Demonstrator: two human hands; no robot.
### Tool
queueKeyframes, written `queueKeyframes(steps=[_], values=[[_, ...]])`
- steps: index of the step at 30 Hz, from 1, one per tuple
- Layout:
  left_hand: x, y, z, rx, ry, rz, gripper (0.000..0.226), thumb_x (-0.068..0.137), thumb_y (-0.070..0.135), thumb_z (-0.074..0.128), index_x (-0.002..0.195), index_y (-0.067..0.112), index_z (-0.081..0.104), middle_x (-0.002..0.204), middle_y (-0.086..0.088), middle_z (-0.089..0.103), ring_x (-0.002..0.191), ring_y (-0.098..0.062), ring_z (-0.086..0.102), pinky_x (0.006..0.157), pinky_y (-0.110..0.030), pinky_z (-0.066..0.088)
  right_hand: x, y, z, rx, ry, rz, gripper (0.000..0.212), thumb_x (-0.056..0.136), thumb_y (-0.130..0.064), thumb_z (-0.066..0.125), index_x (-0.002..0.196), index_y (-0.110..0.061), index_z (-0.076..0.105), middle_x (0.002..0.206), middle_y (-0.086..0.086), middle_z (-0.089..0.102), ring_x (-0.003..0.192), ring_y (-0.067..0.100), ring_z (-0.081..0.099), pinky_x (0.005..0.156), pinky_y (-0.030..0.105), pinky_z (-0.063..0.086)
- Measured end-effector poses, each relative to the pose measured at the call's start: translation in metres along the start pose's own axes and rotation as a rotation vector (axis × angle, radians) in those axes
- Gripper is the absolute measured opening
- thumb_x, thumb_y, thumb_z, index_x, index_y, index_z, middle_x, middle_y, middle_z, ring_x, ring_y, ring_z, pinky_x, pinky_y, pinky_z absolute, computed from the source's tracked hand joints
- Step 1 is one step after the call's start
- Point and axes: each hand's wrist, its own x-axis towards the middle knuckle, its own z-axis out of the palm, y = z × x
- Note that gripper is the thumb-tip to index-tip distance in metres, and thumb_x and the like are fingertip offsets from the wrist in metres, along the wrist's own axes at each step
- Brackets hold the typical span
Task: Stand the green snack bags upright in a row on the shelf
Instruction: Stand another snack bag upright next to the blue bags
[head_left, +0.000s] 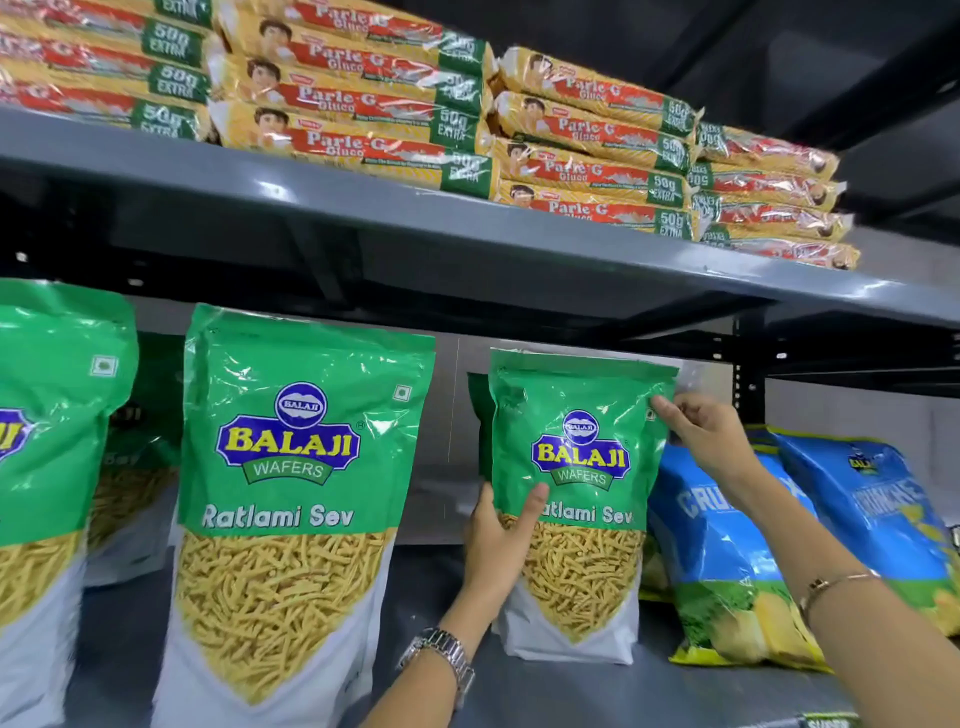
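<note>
**Third green bag being squared up on the shelf**

Head view: the held bag (576, 499) stands at about 4 o'clock from frame centre, its base on the shelf (561, 691), upright and set a little farther back than its neighbours. The left hand (501, 540) clasps the bag's left edge at mid-height, thumb pressed flat across the front and the other fingers hidden behind, so I cannot tell how they lie. The right hand (711, 441) pinches the top right corner between thumb and forefinger; the remaining fingers look loosely curled, though blur makes that uncertain.

At 8 o'clock stands a second bag (291, 499), and at 9 o'clock a third (52, 452), cut by the frame edge. There is a clear gap between the held bag and the second. Blue bags (727, 561) lean just beside it at 3 o'clock, the nearest apparently touching its right side.

The film is glossy and likely slippery, soft above and stiffer at the filled gusset. The contents are brittle, so squeezing the middle is unwise. Best holds are probably the sealed top strip and the side seams, with the flat base carrying the weight.
</note>
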Motion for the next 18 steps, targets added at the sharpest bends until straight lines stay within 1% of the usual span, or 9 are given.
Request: queueKeyframes(steps=[2, 4, 6, 8, 10, 11, 14, 16, 18], values=[[0.0, 0.0, 0.001, -0.004, 0.015, 0.013, 0.088, 0.057, 0.075, 0.055, 0.126, 0.02, 0.047, 0.124, 0.001, 0.062, 0.115, -0.017, 0.057, 0.102, -0.044, 0.043, 0.002, 0.001, 0.0, -0.009, 0.006, -0.006, 0.024, 0.089, -0.024, 0.058, 0.07, -0.01, 0.063, 0.057, 0.008, 0.048, 0.051, 0.013, 0.039, 0.046, 0.019, 0.034], [0.001, -0.001, 0.001, 0.001, 0.02, -0.001, 0.094, 0.054, 0.077, 0.054, 0.127, 0.019, 0.045, 0.125, -0.001, 0.061, 0.116, -0.019, 0.056, 0.101, -0.046, 0.043, 0.002, 0.004, 0.003, -0.016, 0.041, -0.033, 0.029, 0.088, -0.026, 0.058, 0.073, -0.003, 0.064, 0.057, 0.011, 0.042, 0.05, 0.015, 0.03, 0.043, 0.021, 0.027], [0.001, -0.002, 0.001, 0.015, 0.013, -0.006, 0.098, 0.054, 0.079, 0.053, 0.131, 0.018, 0.042, 0.13, -0.003, 0.058, 0.12, -0.021, 0.054, 0.103, -0.047, 0.042, -0.004, 0.006, 0.01, 0.047, 0.093, -0.015, 0.035, 0.09, -0.028, 0.055, 0.082, 0.005, 0.062, 0.062, 0.011, 0.042, 0.055, 0.016, 0.032, 0.045, 0.02, 0.03], [0.0, -0.002, -0.001, 0.043, -0.003, -0.013, 0.099, 0.056, 0.078, 0.052, 0.134, 0.018, 0.038, 0.134, -0.003, 0.055, 0.123, -0.022, 0.051, 0.104, -0.047, 0.041, -0.017, 0.009, 0.019, 0.123, 0.07, 0.052, 0.026, 0.091, -0.032, 0.051, 0.084, -0.008, 0.059, 0.072, 0.01, 0.051, 0.065, 0.018, 0.045, 0.061, 0.025, 0.046], [-0.001, -0.002, -0.004, 0.073, -0.007, -0.004, 0.098, 0.055, 0.077, 0.052, 0.132, 0.017, 0.04, 0.131, -0.003, 0.058, 0.119, -0.02, 0.054, 0.102, -0.046, 0.043, -0.038, 0.018, 0.032, 0.137, -0.04, 0.142, 0.012, 0.089, -0.036, 0.051, 0.087, -0.024, 0.053, 0.088, 0.008, 0.062, 0.077, 0.017, 0.058, 0.076, 0.039, 0.051], [-0.001, -0.002, -0.006, 0.09, -0.002, -0.006, 0.1, 0.055, 0.077, 0.053, 0.132, 0.016, 0.04, 0.13, -0.003, 0.058, 0.119, -0.021, 0.055, 0.101, -0.046, 0.043, -0.05, 0.026, 0.038, 0.112, -0.113, 0.187, 0.015, 0.086, -0.04, 0.053, 0.092, -0.026, 0.051, 0.098, 0.008, 0.065, 0.083, 0.014, 0.062, 0.076, 0.037, 0.052], [-0.002, -0.003, -0.009, 0.13, 0.02, -0.015, 0.096, 0.056, 0.074, 0.056, 0.127, 0.012, 0.042, 0.127, -0.006, 0.06, 0.116, -0.022, 0.056, 0.099, -0.044, 0.045, -0.081, 0.041, 0.054, 0.122, -0.352, 0.289, 0.06, 0.057, -0.067, 0.065, 0.101, -0.028, 0.054, 0.103, -0.01, 0.066, 0.083, -0.004, 0.065, 0.062, 0.011, 0.052], [-0.004, -0.004, -0.01, 0.13, 0.019, -0.014, 0.085, 0.055, 0.072, 0.059, 0.118, 0.017, 0.047, 0.119, -0.003, 0.064, 0.111, -0.02, 0.059, 0.095, -0.04, 0.048, -0.091, 0.049, 0.063, 0.211, -0.41, 0.325, 0.086, 0.043, -0.075, 0.07, 0.112, -0.026, 0.056, 0.107, -0.01, 0.069, 0.091, 0.001, 0.068, 0.072, 0.014, 0.054], [-0.005, -0.008, -0.013, 0.122, -0.017, -0.052, 0.082, 0.056, 0.067, 0.066, 0.119, 0.019, 0.046, 0.122, -0.001, 0.061, 0.113, -0.02, 0.057, 0.098, -0.041, 0.046, -0.094, 0.053, 0.067, 0.276, -0.386, 0.356, 0.095, 0.043, -0.072, 0.072, 0.121, -0.021, 0.053, 0.113, -0.004, 0.068, 0.102, 0.012, 0.066, 0.087, 0.026, 0.052]])
